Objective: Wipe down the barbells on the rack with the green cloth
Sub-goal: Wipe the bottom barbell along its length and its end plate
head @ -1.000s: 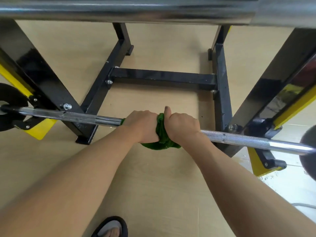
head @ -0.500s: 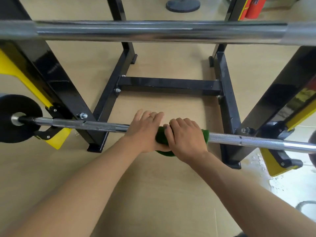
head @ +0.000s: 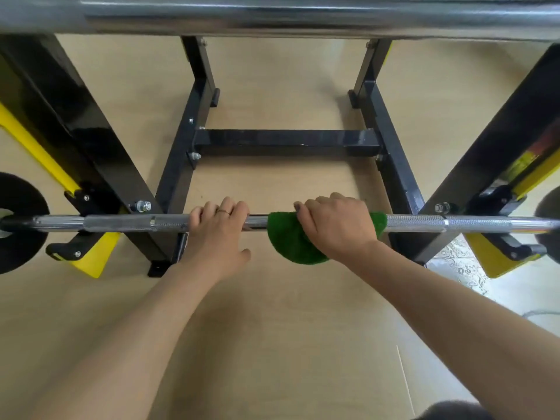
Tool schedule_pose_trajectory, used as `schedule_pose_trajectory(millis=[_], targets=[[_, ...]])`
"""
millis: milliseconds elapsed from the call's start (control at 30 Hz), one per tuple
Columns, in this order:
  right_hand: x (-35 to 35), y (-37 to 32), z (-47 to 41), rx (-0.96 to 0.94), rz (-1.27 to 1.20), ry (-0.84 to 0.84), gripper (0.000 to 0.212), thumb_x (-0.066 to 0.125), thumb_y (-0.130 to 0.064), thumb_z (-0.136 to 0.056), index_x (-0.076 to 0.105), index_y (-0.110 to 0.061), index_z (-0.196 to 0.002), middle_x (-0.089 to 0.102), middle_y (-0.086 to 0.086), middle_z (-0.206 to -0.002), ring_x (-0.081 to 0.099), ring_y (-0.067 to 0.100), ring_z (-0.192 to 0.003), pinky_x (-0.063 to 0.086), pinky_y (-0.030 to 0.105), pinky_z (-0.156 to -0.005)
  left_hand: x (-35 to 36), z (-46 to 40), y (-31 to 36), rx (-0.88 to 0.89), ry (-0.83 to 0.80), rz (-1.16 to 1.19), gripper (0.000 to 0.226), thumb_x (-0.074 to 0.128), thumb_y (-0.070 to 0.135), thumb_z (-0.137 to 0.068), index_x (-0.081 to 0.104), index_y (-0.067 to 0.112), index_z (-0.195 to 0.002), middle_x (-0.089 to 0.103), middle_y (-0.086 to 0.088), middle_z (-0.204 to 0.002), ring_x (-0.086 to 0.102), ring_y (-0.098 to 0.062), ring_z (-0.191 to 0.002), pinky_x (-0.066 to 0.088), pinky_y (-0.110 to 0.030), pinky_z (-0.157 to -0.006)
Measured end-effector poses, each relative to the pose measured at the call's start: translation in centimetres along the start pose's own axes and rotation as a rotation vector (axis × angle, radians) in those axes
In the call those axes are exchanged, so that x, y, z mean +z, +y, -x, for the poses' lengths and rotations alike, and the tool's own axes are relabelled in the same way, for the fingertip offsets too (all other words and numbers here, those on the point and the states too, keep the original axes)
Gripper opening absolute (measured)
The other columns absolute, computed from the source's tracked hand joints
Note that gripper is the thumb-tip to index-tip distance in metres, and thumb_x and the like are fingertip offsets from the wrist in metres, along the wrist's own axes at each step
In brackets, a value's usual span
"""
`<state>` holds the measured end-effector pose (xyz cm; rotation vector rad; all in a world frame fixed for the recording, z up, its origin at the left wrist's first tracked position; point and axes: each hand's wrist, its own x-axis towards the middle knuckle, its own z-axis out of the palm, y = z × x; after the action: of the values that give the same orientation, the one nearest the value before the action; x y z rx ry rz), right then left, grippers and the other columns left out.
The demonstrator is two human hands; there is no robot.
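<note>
My right hand point(head: 336, 225) is curled over the green cloth point(head: 291, 241), pressing it round the lower barbell point(head: 121, 222), cloth draped over the shaft and hanging toward me. My left hand point(head: 218, 231) grips the bare shaft just beside it, fingers hooked over the top, thumb loose underneath. The bar sits across the black rack point(head: 100, 147), yellow hooks point(head: 91, 259) either side. A second barbell point(head: 272, 16) runs overhead.

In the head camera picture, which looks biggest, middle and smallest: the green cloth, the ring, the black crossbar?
1. Crossbar, the widest.
2. Cloth.
3. Ring, tiny, on the left hand.
The crossbar is farther away, so in real life it is bigger than it looks.
</note>
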<state>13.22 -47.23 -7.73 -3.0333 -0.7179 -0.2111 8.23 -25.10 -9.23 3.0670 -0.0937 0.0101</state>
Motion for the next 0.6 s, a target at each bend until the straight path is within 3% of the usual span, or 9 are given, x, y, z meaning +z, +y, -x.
schedule_pose_trajectory(millis=[167, 233, 333, 433, 600], targets=[[-0.9, 6.8, 2.2, 0.290, -0.022, -0.014, 0.056, 0.019, -0.043, -0.099, 0.043, -0.017, -0.055, 0.051, 0.001, -0.055, 0.051, 0.025, -0.054, 0.029, 0.030, -0.052, 0.1, -0.1, 0.4, -0.038, 0.005, 0.001, 0.056, 0.072, 0.051, -0.069, 0.034, 0.031, -0.105, 0.038, 0.006, -0.109, 0.039, -0.021, -0.103, 0.026, -0.042, -0.099], [-1.3, 6.8, 1.1, 0.350, -0.013, -0.105, 0.054, 0.023, -0.039, -0.098, 0.051, -0.016, -0.059, 0.056, 0.006, -0.061, 0.054, 0.025, -0.058, 0.033, 0.031, -0.056, 0.1, -0.2, 0.6, -0.039, 0.007, 0.010, 0.057, 0.072, 0.052, -0.067, 0.036, 0.030, -0.106, 0.039, 0.006, -0.109, 0.038, -0.021, -0.102, 0.026, -0.041, -0.099], [-1.9, 7.0, -1.5, 0.405, -0.068, -0.501, 0.050, 0.025, -0.045, -0.099, 0.060, -0.011, -0.088, 0.062, 0.008, -0.087, 0.059, 0.025, -0.081, 0.042, 0.037, -0.075, 0.0, -0.2, 0.5, -0.053, -0.009, 0.025, 0.057, 0.071, 0.053, -0.066, 0.037, 0.030, -0.105, 0.038, 0.006, -0.107, 0.037, -0.020, -0.100, 0.025, -0.041, -0.098], [-2.8, 7.7, -3.6, 0.577, -0.341, -0.883, 0.046, 0.039, -0.044, -0.093, 0.067, -0.009, -0.102, 0.069, 0.015, -0.099, 0.066, 0.031, -0.090, 0.048, 0.042, -0.091, 0.1, -0.2, 0.6, -0.046, -0.008, 0.059, 0.057, 0.070, 0.054, -0.066, 0.038, 0.031, -0.106, 0.038, 0.007, -0.106, 0.035, -0.019, -0.099, 0.025, -0.041, -0.098], [-3.9, 6.7, -5.1, 0.585, -0.339, -1.161, 0.037, 0.046, -0.037, -0.098, 0.066, -0.006, -0.098, 0.068, 0.014, -0.094, 0.063, 0.027, -0.082, 0.044, 0.032, -0.070, 0.2, 0.0, 0.4, -0.030, 0.038, 0.081, 0.056, 0.071, 0.053, -0.065, 0.041, 0.032, -0.107, 0.036, 0.010, -0.105, 0.034, -0.016, -0.100, 0.022, -0.039, -0.097]])
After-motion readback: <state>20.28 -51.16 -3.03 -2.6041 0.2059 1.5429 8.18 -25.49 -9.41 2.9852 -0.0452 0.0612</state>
